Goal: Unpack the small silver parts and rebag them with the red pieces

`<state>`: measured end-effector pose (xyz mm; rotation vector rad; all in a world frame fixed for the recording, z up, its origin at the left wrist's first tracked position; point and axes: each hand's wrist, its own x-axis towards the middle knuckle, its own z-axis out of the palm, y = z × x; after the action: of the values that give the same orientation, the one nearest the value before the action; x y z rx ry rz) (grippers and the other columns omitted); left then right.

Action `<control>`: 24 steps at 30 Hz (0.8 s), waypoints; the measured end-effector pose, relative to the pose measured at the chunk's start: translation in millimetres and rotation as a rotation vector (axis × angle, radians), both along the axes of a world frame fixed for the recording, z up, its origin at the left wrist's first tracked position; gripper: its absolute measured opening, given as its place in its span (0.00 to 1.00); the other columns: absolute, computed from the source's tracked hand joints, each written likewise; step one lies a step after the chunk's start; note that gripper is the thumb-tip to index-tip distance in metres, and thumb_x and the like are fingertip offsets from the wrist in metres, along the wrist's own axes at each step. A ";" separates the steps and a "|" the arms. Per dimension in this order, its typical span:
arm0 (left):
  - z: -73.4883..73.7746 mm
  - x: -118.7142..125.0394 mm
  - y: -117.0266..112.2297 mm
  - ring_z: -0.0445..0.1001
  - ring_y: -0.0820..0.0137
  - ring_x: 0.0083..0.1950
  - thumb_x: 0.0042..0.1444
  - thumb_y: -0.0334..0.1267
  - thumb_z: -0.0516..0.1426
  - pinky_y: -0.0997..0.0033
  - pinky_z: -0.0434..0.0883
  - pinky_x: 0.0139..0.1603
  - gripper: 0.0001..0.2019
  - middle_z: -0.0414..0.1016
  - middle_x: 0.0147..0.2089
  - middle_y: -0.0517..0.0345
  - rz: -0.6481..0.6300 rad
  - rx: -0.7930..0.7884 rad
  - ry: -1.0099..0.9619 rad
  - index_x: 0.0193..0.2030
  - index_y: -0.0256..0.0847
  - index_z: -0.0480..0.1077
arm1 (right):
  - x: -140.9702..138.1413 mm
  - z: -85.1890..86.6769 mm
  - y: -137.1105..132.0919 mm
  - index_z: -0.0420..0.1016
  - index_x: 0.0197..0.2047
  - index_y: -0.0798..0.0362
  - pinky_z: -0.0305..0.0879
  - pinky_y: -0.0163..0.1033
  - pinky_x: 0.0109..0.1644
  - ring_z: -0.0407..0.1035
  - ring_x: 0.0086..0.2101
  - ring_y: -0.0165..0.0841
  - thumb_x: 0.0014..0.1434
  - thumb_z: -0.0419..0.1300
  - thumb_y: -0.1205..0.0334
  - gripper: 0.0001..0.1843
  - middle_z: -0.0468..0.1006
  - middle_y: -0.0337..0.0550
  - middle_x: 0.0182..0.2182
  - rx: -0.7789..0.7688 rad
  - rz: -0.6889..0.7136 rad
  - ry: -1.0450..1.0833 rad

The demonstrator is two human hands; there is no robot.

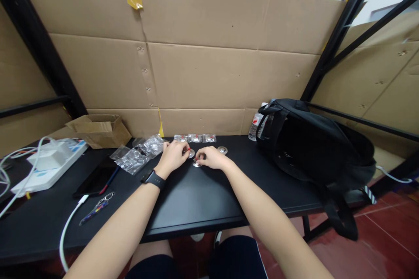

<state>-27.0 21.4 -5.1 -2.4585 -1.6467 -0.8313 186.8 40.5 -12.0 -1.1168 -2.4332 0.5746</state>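
Head view: left hand point(175, 153) and right hand point(211, 157) pinched metal discs point(196, 164) in curled fingers; one slip, they'd likely roll away

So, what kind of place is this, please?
Probably a makeshift assembly workstation: a black table walled by cardboard panels on a black metal frame, with small bagged parts and metal discs on it.

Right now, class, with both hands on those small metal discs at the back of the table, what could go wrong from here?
1. The disc between the left hand and right hand is small and round; it might slip and roll across the table.
2. The spare disc lies loose beside the right hand; a nudge could send it toward the backpack.
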 end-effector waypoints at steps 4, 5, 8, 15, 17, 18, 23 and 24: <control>-1.8 -0.9 1.4 0.73 0.57 0.49 0.61 0.38 0.55 0.56 0.56 0.53 0.05 0.80 0.39 0.55 -0.016 -0.003 -0.005 0.37 0.45 0.72 | -5.7 -2.1 -1.2 0.81 0.45 0.48 0.62 0.33 0.40 0.75 0.35 0.32 0.58 0.66 0.61 0.11 0.82 0.38 0.34 0.066 -0.067 -0.047; -2.2 -1.2 1.8 0.73 0.57 0.49 0.61 0.38 0.55 0.56 0.56 0.53 0.05 0.80 0.39 0.55 -0.016 -0.003 -0.009 0.37 0.45 0.72 | -6.8 -2.0 -1.5 0.82 0.44 0.48 0.62 0.33 0.40 0.75 0.35 0.32 0.58 0.66 0.61 0.09 0.82 0.39 0.34 0.080 -0.073 -0.068; -3.2 -2.2 3.2 0.74 0.57 0.49 0.62 0.38 0.55 0.56 0.56 0.54 0.05 0.80 0.40 0.55 -0.004 -0.002 -0.031 0.38 0.45 0.72 | -7.0 -1.2 -0.9 0.82 0.38 0.48 0.61 0.34 0.39 0.75 0.35 0.33 0.58 0.66 0.62 0.04 0.82 0.39 0.34 0.107 -0.093 -0.116; -3.8 -0.5 4.4 0.75 0.58 0.49 0.62 0.41 0.56 0.57 0.56 0.54 0.06 0.82 0.42 0.57 0.012 -0.023 -0.087 0.39 0.46 0.73 | 6.9 -4.6 9.5 0.80 0.28 0.53 0.62 0.33 0.36 0.74 0.30 0.31 0.55 0.65 0.70 0.05 0.81 0.40 0.26 0.034 -0.054 -0.055; -3.5 1.0 3.7 0.76 0.57 0.49 0.61 0.41 0.57 0.57 0.57 0.54 0.06 0.83 0.42 0.57 0.004 -0.054 -0.104 0.38 0.46 0.74 | 8.6 -3.1 11.9 0.78 0.28 0.53 0.62 0.33 0.36 0.73 0.29 0.31 0.56 0.63 0.70 0.06 0.80 0.40 0.26 0.066 -0.078 0.030; -3.3 1.6 3.5 0.77 0.57 0.48 0.60 0.42 0.57 0.57 0.58 0.53 0.06 0.83 0.41 0.57 0.001 -0.070 -0.113 0.38 0.46 0.75 | 8.7 -1.0 12.8 0.77 0.30 0.53 0.62 0.34 0.36 0.73 0.30 0.31 0.57 0.62 0.69 0.05 0.80 0.40 0.27 0.099 -0.101 0.117; -5.3 1.9 6.9 0.79 0.58 0.45 0.59 0.45 0.58 0.55 0.62 0.54 0.07 0.84 0.40 0.58 0.033 -0.133 -0.281 0.38 0.47 0.76 | 8.5 14.2 16.3 0.73 0.36 0.53 0.66 0.35 0.40 0.72 0.32 0.32 0.62 0.58 0.56 0.10 0.79 0.41 0.31 0.147 -0.187 0.725; -6.7 1.7 8.7 0.79 0.58 0.45 0.58 0.46 0.59 0.56 0.63 0.55 0.08 0.84 0.40 0.58 0.035 -0.142 -0.345 0.38 0.47 0.76 | 8.6 15.7 16.8 0.72 0.36 0.53 0.67 0.35 0.39 0.72 0.32 0.32 0.62 0.58 0.54 0.10 0.78 0.41 0.31 0.121 -0.189 0.793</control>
<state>-25.3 30.2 -11.8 -2.4764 -1.9108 -1.2333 195.3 57.2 3.7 -0.8370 -1.6394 0.6421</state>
